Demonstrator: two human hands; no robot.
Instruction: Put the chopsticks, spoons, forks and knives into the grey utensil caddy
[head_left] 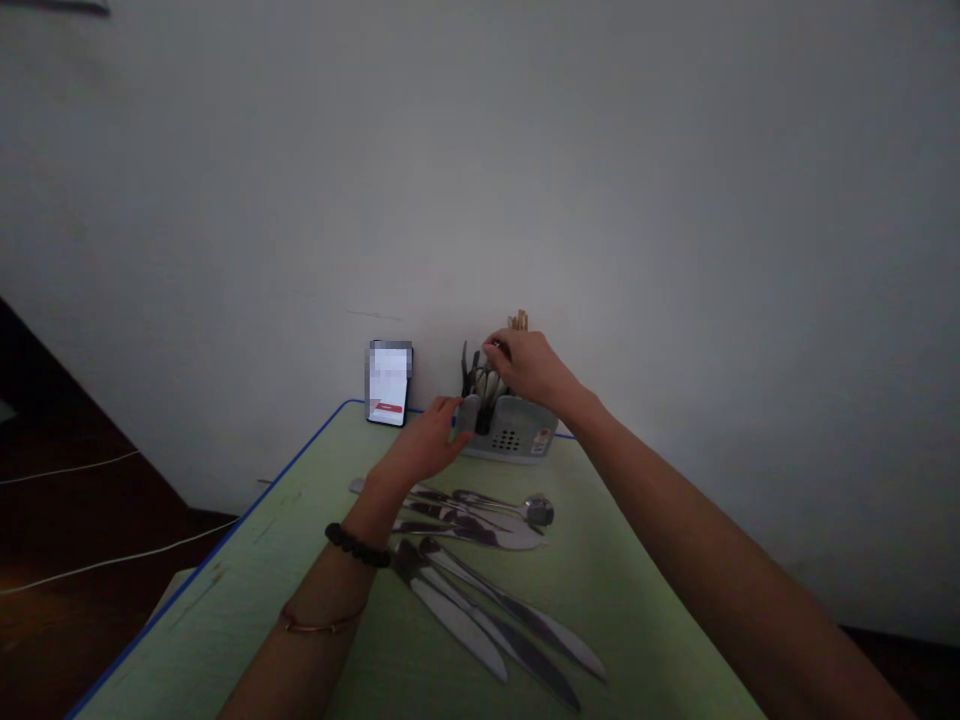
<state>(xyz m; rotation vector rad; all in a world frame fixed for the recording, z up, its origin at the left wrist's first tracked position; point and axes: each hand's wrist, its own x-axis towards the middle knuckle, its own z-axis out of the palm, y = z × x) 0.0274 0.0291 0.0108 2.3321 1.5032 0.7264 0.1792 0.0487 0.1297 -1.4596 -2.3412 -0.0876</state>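
Observation:
A grey cutlery caddy (525, 408) with a perforated front stands at the table's far end, against the wall. Its left end is gripped between the thumb and fingers of my left hand (427, 440). Above the caddy, my right hand (529, 368) has its fingers pinched together; what they hold is too small and shaded to make out. Dark-handled utensils (469, 370) and pale ones poke up below those fingertips, and wooden chopsticks (518, 320) rise behind the hand. Nearer me lie several table knives (480, 625), with a spoon (538, 510) and other flat cutlery beyond them.
A phone (388, 385) with a lit screen leans on the wall left of the caddy. The green table (247, 590) has a blue edge, with a plain wall (480, 180) directly behind it. White cables (120, 562) hang at the left.

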